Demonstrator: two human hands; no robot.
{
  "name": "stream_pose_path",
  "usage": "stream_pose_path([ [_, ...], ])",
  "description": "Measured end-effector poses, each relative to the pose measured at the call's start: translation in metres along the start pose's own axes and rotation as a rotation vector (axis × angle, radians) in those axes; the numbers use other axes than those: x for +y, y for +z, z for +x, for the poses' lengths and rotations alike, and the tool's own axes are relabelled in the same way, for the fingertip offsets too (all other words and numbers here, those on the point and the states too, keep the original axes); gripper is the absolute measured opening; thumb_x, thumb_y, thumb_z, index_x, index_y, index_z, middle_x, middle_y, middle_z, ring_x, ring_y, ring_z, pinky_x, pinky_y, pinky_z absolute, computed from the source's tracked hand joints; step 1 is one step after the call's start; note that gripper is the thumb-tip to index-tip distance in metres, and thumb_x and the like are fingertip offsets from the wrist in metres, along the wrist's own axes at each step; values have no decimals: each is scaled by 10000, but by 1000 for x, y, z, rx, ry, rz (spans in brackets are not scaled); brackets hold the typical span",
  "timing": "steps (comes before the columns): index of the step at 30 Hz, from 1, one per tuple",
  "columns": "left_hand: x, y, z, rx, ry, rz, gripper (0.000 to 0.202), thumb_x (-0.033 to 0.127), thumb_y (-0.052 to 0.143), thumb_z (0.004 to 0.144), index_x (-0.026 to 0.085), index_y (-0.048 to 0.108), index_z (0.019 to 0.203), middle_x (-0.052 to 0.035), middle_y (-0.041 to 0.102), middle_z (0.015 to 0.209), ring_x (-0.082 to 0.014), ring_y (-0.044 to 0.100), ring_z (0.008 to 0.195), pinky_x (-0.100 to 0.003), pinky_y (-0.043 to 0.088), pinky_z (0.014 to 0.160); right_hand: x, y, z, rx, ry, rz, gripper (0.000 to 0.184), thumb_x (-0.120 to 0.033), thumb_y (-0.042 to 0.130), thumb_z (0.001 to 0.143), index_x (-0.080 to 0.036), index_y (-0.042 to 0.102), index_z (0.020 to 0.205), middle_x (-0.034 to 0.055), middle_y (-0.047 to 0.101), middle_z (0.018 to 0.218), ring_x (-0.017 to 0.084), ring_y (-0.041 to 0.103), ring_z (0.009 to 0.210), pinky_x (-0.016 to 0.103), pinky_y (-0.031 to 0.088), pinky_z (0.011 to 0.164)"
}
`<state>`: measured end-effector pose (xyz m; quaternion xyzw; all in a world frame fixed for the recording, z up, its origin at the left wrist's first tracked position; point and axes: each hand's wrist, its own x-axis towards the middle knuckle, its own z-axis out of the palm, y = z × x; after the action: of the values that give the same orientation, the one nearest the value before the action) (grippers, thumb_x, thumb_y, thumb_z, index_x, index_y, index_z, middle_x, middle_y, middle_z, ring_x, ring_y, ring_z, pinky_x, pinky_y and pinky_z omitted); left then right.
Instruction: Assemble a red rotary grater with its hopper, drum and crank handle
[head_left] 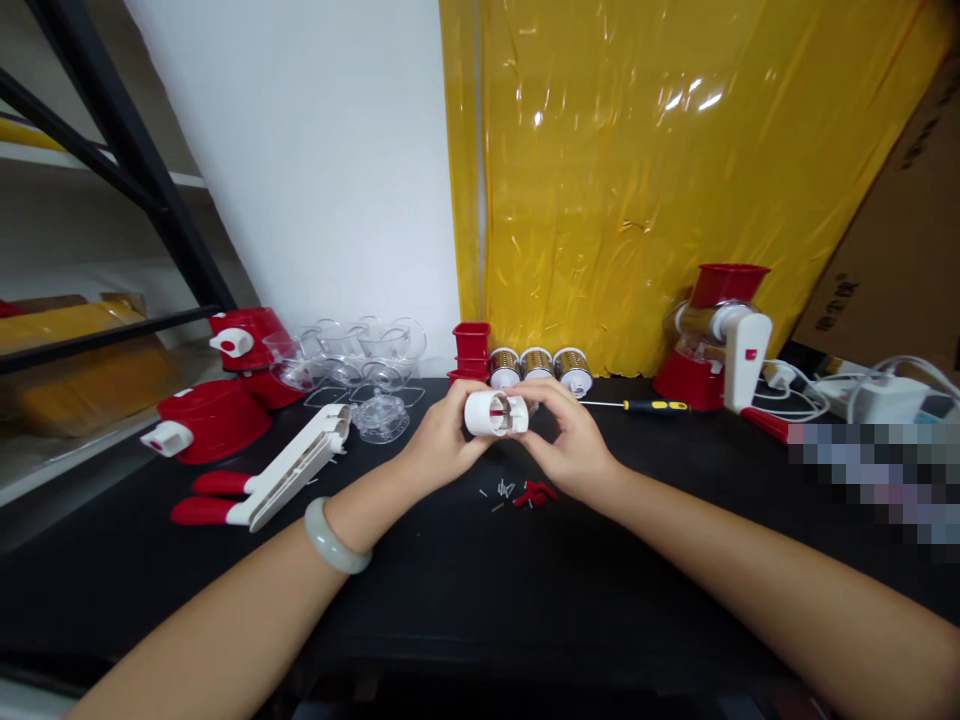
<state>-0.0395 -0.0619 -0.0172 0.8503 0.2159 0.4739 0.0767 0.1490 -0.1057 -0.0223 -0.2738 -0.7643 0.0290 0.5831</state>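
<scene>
- Left hand (439, 438) is gripping the white cylinder (478, 413), fingers and thumb curling partly closed round its outer end.
- Right hand (574, 445) is pinching the smaller white piece (519, 415) — thumb and fingers bowing wide, only the tips closing on it.
- Both parts are sitting end to end, above the black table (465, 590), between the hands; can't tell if they're touching inside.
- Best grip, I'd say: left is doing the bracing, right is doing the fine turning, both axes lining up. Forcing a tilted fit is risking the rim.
- Loose screws (503, 489) and red pieces (536, 493) are lying just below — wrists should be staying high.
- Screwdriver (656, 407) is lying beyond the right hand, within reach probably.
</scene>
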Motion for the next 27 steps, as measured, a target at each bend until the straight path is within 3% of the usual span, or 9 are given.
stream_pose_path([
  [10, 6, -2, -1, -42, -35, 14, 358, 198, 701, 765, 214, 519, 1073, -38, 696, 975, -180, 685, 833, -273, 515, 701, 1, -1, -1, -31, -57, -22, 430, -64, 659, 780, -247, 611, 1167, 71, 660, 1093, 217, 617, 1057, 423, 512, 926],
  [20, 8, -2, -2, -48, -95, 10, 381, 241, 751, 735, 213, 527, 1041, -34, 704, 955, -193, 694, 831, -285, 522, 703, 0, -3, -1, -53, -60, -34, 391, -298, 750, 787, -239, 628, 1153, 85, 674, 1099, 226, 633, 1038, 429, 519, 909],
  [27, 8, -1, -2, -45, -81, -7, 390, 249, 762, 733, 217, 547, 1056, -48, 707, 995, -214, 700, 872, -314, 539, 727, -1, -4, -1, -45, -62, -55, 375, -293, 741, 795, -243, 636, 1151, 86, 677, 1085, 230, 640, 1020, 431, 524, 892],
])
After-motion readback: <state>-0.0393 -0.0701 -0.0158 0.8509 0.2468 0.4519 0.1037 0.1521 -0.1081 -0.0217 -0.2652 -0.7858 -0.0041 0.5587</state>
